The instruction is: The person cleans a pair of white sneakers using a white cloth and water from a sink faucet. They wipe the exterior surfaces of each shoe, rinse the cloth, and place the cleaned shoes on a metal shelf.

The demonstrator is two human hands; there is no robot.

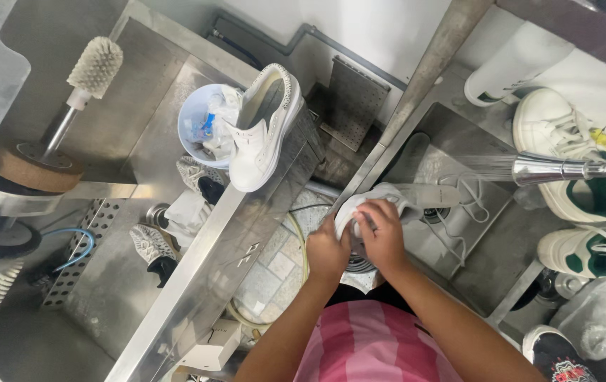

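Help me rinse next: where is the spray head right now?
In the head view, the chrome spray head juts in from the right edge over the steel sink, spraying left, just left of the white-and-green sneakers and above-right of both hands on the white shoe.

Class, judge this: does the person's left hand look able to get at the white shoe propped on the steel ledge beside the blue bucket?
Probably yes: the white shoe sits unobstructed up-left of the left hand, though that hand currently grips a pale shoe with the right hand.

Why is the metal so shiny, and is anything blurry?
Head view: bright overhead light glares off the steel ledge; the water spray looks misty; edges bend from the wide lens; both hands and the white shoe stay sharp.
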